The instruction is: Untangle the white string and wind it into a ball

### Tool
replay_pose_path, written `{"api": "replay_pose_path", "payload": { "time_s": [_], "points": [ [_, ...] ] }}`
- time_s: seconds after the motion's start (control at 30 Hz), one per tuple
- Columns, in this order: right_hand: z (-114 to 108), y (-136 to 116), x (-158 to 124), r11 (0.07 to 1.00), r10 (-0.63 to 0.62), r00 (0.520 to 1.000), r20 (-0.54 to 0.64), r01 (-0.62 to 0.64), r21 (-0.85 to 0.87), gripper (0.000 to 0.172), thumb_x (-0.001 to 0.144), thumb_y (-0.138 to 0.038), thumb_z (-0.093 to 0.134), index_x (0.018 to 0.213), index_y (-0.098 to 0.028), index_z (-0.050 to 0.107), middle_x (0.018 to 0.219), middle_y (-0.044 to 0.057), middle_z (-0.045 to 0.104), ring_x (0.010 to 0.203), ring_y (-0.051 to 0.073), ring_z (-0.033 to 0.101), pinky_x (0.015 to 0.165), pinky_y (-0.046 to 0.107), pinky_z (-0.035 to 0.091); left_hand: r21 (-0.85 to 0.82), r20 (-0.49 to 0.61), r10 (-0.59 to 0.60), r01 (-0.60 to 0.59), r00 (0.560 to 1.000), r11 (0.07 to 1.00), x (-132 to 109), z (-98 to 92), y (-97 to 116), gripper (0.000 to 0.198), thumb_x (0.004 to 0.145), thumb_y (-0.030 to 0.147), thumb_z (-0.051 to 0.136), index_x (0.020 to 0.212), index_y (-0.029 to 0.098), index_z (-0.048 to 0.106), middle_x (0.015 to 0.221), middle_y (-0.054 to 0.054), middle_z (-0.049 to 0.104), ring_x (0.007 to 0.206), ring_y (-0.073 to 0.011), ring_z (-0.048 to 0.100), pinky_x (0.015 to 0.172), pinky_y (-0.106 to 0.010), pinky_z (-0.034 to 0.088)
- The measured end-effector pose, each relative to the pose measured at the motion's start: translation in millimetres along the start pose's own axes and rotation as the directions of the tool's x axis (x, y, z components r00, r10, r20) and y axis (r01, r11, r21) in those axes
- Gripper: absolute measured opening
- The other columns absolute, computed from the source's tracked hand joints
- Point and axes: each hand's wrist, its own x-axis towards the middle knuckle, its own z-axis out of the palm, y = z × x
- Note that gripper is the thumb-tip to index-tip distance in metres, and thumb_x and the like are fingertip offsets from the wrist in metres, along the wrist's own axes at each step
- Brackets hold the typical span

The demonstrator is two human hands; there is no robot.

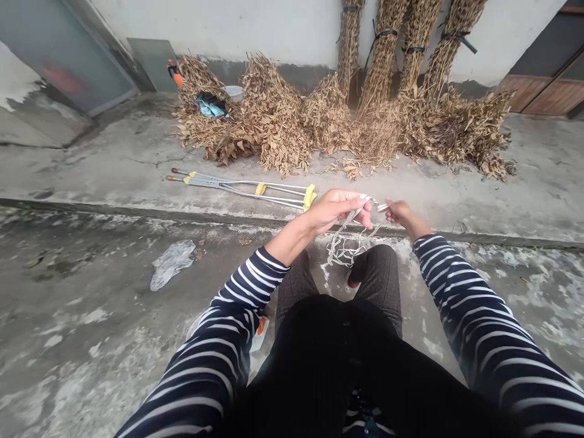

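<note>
Grey concrete makes up the ground point(100, 347) across the lower part of the frame, blotched pale and dark, and a low concrete ledge point(104, 176) crosses the middle. A whitewashed wall point(274, 27) rises along the top, with a grey door point(86, 55) at upper left and a brown-panelled one point(538, 94) at upper right. Dried leafy stalks point(278, 115) lie heaped against the wall's foot; tied bundles point(383, 45) stand upright at upper right, bound with dark ties. On the ledge, left of centre, lies a pair of crutches point(237, 185), silvery with yellow pads.

Just right of centre, in front of the seated person's knees, is the white cord point(338, 240), thin, flat and soft, its loose lengths dangling in a tangle. The left hand point(344, 210) is half closed, the cord between its thumb and fingers; the right hand point(398, 212) is pinched tight on another stretch of it, drawn off to the right.

Among the stalks at upper left I can see a pale basin point(234, 93), though not what it holds, beside a dark and light-blue cloth point(211, 104) and an orange bottle point(174, 75). Crumpled clear plastic point(172, 264) lies on the ground, left of centre.
</note>
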Motion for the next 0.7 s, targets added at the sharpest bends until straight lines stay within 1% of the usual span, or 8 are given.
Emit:
{"api": "replay_pose_path", "payload": {
  "time_s": [0.1, 0.2, 0.23, 0.3, 0.37, 0.43, 0.53, 0.7],
  "points": [
    [-7.6, -19.7, -9.7, 0.983, 0.076, 0.997, 0.001, -0.075, -0.165, 0.043, 0.071, -0.025, 0.094, 0.048, -0.018, 0.057, 0.032, -0.003, 0.045, 0.03, 0.01, 0.041, 0.034, 0.023, 0.029, 0.031, 0.053, -0.042, 0.04, 0.998, 0.999, 18.6, -1.5, -1.6, 0.028, 0.09, 0.039, 0.073, 0.084, 0.012, 0.069, 0.074, -0.008, 0.075, 0.075, -0.0163, 0.074, 0.081, -0.03, 0.055],
    [-9.8, -55.4, -31.3, 0.981, -0.052, 0.997, 0.05, 0.061, -0.186, 0.024, 0.078, -0.035, 0.089, 0.068, -0.017, 0.075, 0.055, 0.0, 0.068, 0.052, 0.01, 0.06, 0.053, 0.02, 0.048, 0.115, 0.062, -0.117, 0.109, 0.991, 0.987, 34.6, -2.7, -4.4, 0.028, 0.091, 0.038, 0.072, 0.084, 0.011, 0.07, 0.073, -0.01, 0.076, 0.071, -0.0151, 0.073, 0.075, -0.028, 0.053],
    [-8.9, -67.7, -40.7, 0.973, -0.196, 0.966, 0.169, 0.213, -0.088, 0.02, 0.084, -0.04, 0.084, 0.085, -0.02, 0.08, 0.074, 0.002, 0.077, 0.067, 0.012, 0.068, 0.064, 0.023, 0.054, 0.144, 0.064, -0.131, 0.121, 0.989, 0.982, 38.5, -3.2, -5.3, 0.028, 0.091, 0.038, 0.072, 0.084, 0.011, 0.07, 0.073, -0.011, 0.076, 0.07, -0.015, 0.072, 0.073, -0.027, 0.052],
    [-5.3, -88.1, -59.5, 0.925, -0.374, 0.853, 0.363, 0.372, 0.079, 0.034, 0.086, -0.05, 0.079, 0.107, -0.024, 0.081, 0.101, 0.006, 0.081, 0.09, 0.016, 0.073, 0.082, 0.029, 0.058, 0.187, 0.075, -0.138, 0.122, 0.988, 0.975, 43.6, -4.6, -6.7, 0.03, 0.091, 0.039, 0.072, 0.084, 0.01, 0.072, 0.073, -0.012, 0.076, 0.069, -0.016, 0.072, 0.071, -0.028, 0.051],
    [-1.0, -99.1, -73.7, 0.912, -0.384, 0.781, 0.492, 0.403, 0.074, 0.037, 0.081, -0.055, 0.082, 0.096, -0.021, 0.082, 0.092, 0.006, 0.081, 0.086, 0.016, 0.072, 0.081, 0.029, 0.057, 0.216, 0.09, -0.128, 0.106, 0.988, 0.971, 45.0, -7.1, -7.3, 0.031, 0.09, 0.039, 0.072, 0.083, 0.009, 0.073, 0.074, -0.014, 0.076, 0.071, -0.0175, 0.073, 0.071, -0.029, 0.051],
    [1.7, -101.0, -80.6, 0.922, -0.314, 0.746, 0.587, 0.387, 0.001, 0.044, 0.078, -0.061, 0.082, 0.076, -0.018, 0.079, 0.071, 0.004, 0.076, 0.068, 0.014, 0.067, 0.068, 0.027, 0.054, 0.248, 0.094, -0.121, 0.094, 0.988, 0.964, 43.6, -10.6, -7.3, 0.029, 0.09, 0.036, 0.072, 0.083, 0.009, 0.075, 0.074, -0.013, 0.076, 0.072, -0.0175, 0.072, 0.071, -0.028, 0.05],
    [2.1, -97.0, -80.4, 0.929, -0.288, 0.763, 0.578, 0.369, -0.025, 0.047, 0.072, -0.06, 0.087, 0.063, -0.017, 0.072, 0.057, 0.001, 0.067, 0.054, 0.011, 0.057, 0.056, 0.024, 0.047, 0.286, 0.082, -0.142, 0.114, 0.986, 0.952, 38.8, -16.3, -8.6, 0.026, 0.091, 0.034, 0.07, 0.085, 0.01, 0.077, 0.073, -0.012, 0.076, 0.068, -0.015, 0.07, 0.066, -0.026, 0.046],
    [-2.0, -97.1, -76.6, 0.901, -0.398, 0.798, 0.453, 0.433, 0.028, 0.046, 0.063, -0.052, 0.095, 0.056, -0.017, 0.066, 0.052, -0.001, 0.06, 0.053, 0.009, 0.051, 0.054, 0.023, 0.042, 0.203, 0.08, -0.185, 0.165, 0.98, 0.965, 28.1, -22.8, -17.3, 0.026, 0.091, 0.035, 0.067, 0.083, 0.011, 0.073, 0.073, -0.011, 0.076, 0.069, -0.0158, 0.071, 0.07, -0.028, 0.05]
  ]
}}
